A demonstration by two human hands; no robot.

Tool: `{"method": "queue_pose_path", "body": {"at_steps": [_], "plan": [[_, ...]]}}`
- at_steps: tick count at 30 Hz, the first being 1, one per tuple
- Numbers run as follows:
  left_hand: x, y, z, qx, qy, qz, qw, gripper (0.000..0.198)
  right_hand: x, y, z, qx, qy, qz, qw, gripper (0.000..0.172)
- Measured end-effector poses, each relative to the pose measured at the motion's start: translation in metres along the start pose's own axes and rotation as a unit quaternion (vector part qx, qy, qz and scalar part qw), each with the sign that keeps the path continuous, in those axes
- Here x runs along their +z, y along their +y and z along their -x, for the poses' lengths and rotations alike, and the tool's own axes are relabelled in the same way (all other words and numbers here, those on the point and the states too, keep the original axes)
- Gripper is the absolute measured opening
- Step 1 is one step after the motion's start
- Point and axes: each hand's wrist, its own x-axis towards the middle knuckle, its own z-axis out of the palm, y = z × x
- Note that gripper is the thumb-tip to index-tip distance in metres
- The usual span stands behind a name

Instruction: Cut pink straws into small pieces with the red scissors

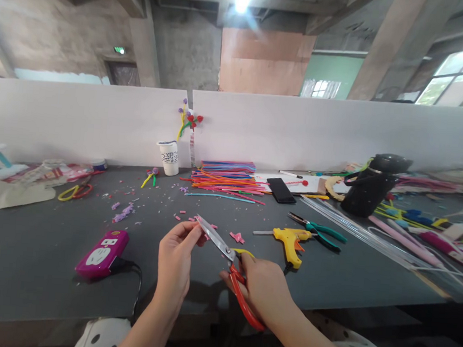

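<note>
My right hand (260, 288) is wrapped round the handles of a pair of scissors (219, 240), one handle red and one yellow. The blades point up and left, and their tips reach the fingers of my left hand (175, 260). Those fingers are pinched together on a small pink piece (199, 220), mostly covered by the thumb and the blade tips. Short pink bits lie on the table behind the blades, and a pink knot-like piece (237, 238) rests to their right. Beyond them is a stack of fuzzy coloured stems (227, 178).
A yellow glue gun (290, 242), green-handled pliers (323, 231) and a black phone (281, 190) lie right. A magenta device (103, 253) with a cord sits left. Farther back stand a white cup (169, 158) and a black flask (370, 184). A second pair of scissors (75, 191) lies far left.
</note>
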Motion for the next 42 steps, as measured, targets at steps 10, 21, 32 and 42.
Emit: {"method": "queue_pose_path", "body": {"at_steps": [10,21,32,42], "plan": [[0.000,-0.003,-0.001,-0.007,-0.001,-0.005,1.000,0.010,-0.008,0.000,0.000,0.039,-0.055,-0.154,0.986,0.033],[0.000,-0.003,-0.001,0.007,-0.010,0.009,1.000,0.008,0.000,0.002,0.001,0.013,-0.015,-0.053,0.998,0.037],[-0.001,-0.003,0.000,0.003,-0.015,0.016,1.000,0.009,0.001,0.001,0.001,-0.001,-0.001,-0.016,1.000,0.041],[0.000,-0.002,0.000,-0.004,-0.006,0.020,1.000,0.009,0.001,-0.001,0.000,0.004,-0.015,-0.005,1.000,0.042]]}}
